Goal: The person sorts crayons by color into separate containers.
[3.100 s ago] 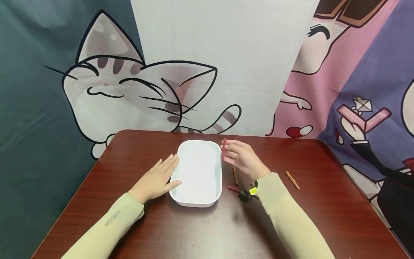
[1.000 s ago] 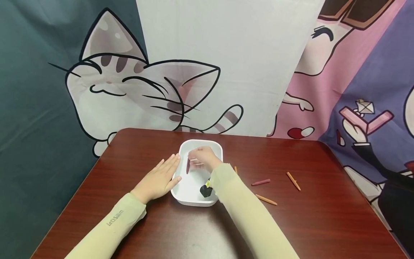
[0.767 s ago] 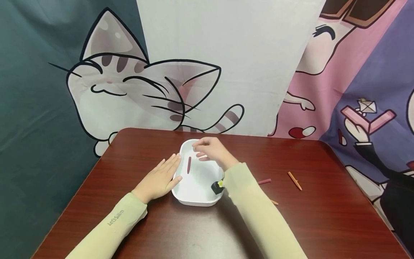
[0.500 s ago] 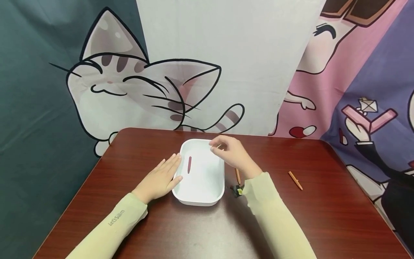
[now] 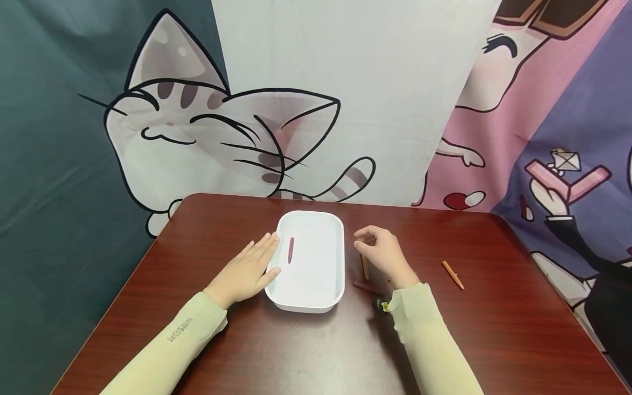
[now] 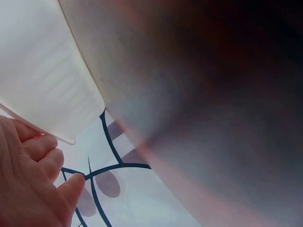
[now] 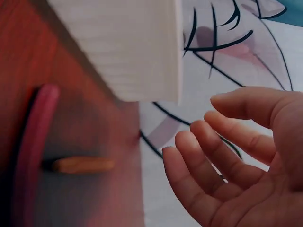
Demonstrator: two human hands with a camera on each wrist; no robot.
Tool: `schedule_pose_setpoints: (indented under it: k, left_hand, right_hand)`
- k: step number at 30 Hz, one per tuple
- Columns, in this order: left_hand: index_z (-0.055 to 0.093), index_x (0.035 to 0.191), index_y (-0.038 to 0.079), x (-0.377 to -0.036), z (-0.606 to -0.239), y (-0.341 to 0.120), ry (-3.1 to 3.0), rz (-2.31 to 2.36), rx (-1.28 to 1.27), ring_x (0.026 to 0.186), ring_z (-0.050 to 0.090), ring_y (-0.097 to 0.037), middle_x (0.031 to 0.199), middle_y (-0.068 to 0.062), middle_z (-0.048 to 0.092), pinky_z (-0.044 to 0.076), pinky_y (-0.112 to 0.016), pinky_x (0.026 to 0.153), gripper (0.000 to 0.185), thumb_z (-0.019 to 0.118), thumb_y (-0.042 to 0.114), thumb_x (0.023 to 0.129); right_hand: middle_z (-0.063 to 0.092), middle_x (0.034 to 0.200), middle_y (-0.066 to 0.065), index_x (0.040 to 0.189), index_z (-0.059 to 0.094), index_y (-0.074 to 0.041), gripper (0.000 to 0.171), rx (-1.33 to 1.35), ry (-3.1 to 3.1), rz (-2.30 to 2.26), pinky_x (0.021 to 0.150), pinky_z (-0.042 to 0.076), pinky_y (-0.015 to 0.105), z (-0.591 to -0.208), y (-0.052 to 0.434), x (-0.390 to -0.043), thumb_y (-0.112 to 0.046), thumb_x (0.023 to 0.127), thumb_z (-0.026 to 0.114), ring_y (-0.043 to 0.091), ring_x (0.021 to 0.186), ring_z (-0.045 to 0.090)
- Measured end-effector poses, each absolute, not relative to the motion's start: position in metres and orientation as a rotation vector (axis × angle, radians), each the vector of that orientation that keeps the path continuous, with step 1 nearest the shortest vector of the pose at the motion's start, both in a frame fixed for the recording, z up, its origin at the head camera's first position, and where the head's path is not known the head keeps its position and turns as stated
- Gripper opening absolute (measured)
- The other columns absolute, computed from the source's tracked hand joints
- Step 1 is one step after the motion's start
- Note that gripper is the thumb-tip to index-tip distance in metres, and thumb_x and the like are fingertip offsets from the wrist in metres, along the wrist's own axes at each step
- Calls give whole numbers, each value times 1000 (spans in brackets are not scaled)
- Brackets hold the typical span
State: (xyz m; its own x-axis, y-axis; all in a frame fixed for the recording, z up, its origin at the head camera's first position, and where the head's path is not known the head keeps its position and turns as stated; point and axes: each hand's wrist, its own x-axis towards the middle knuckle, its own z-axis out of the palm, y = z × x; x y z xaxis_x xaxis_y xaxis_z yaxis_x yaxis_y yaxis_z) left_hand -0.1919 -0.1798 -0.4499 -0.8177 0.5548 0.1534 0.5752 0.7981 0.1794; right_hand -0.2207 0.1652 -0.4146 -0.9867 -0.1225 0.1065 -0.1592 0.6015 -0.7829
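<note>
A white rectangular tray (image 5: 316,299) sits mid-table with one dark red crayon (image 5: 291,249) lying inside near its left wall. My left hand (image 5: 249,269) rests flat against the tray's left rim, fingers straight. My right hand (image 5: 382,253) hovers just right of the tray, fingers loosely curled and holding nothing. Beneath it lie an orange crayon (image 5: 364,266) and a dark red crayon (image 5: 362,286). The right wrist view shows the empty hand (image 7: 236,156), the tray wall (image 7: 123,47), a red crayon (image 7: 33,142) and an orange crayon (image 7: 83,164).
Another orange crayon (image 5: 452,274) lies farther right on the dark wooden table (image 5: 494,329). A cartoon cat backdrop hangs behind the far edge. The left wrist view shows the tray's white wall (image 6: 42,71) beside my fingers (image 6: 35,156).
My right hand carried a dark red crayon into the tray, let it go there, then drew back out to the right over the loose crayons. The left hand stayed put.
</note>
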Motion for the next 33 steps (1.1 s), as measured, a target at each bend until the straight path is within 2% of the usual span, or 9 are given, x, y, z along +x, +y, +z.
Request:
schedule_pose_setpoints:
  k: [9, 14, 17, 24, 29, 33]
  left_hand:
    - [26, 159, -1, -194, -451, -180, -2904, -329, -904, 154, 19, -29, 166, -13, 24, 22, -53, 122, 75, 45, 48, 105]
    - [26, 159, -1, -193, -450, -179, -2904, -345, -909, 154, 20, -30, 166, -13, 24, 23, -54, 122, 75, 45, 48, 105]
    - [26, 159, -1, -193, -449, -179, -2904, -352, -906, 154, 20, -30, 166, -13, 24, 23, -54, 122, 75, 46, 48, 105]
    - [26, 158, -2, -192, -449, -180, -2905, -369, -910, 154, 20, -30, 166, -14, 24, 24, -53, 122, 75, 46, 47, 105]
    - [26, 158, -3, -193, -450, -180, -2894, -380, -922, 154, 20, -31, 166, -15, 23, 25, -53, 121, 75, 46, 46, 105]
    - [25, 158, -3, -194, -449, -179, -2898, -382, -922, 154, 20, -31, 166, -15, 23, 25, -53, 121, 76, 46, 47, 105]
  right_hand:
    - [71, 97, 15, 109, 71, 3, 24, -7, -2906, 1181, 82, 56, 45, -436, 171, -225, -10, 89, 72, 30, 92, 66]
    - [71, 97, 17, 102, 69, 4, 23, -170, -2974, 1124, 86, 54, 47, -444, 171, -226, -14, 88, 74, 32, 92, 64]
    - [70, 93, 16, 99, 68, 4, 23, -226, -2990, 1117, 84, 54, 45, -445, 168, -226, -14, 86, 75, 30, 88, 63]
    - [67, 78, 8, 83, 71, 0, 14, -252, -3009, 1066, 71, 54, 37, -445, 160, -226, -11, 81, 79, 23, 75, 61]
    - [68, 81, 11, 89, 70, 2, 19, -259, -2994, 1028, 76, 56, 41, -448, 157, -226, -10, 80, 81, 25, 75, 64]
    - [68, 77, 11, 88, 70, 3, 17, -246, -2986, 1019, 73, 57, 40, -448, 157, -226, -8, 80, 81, 25, 70, 65]
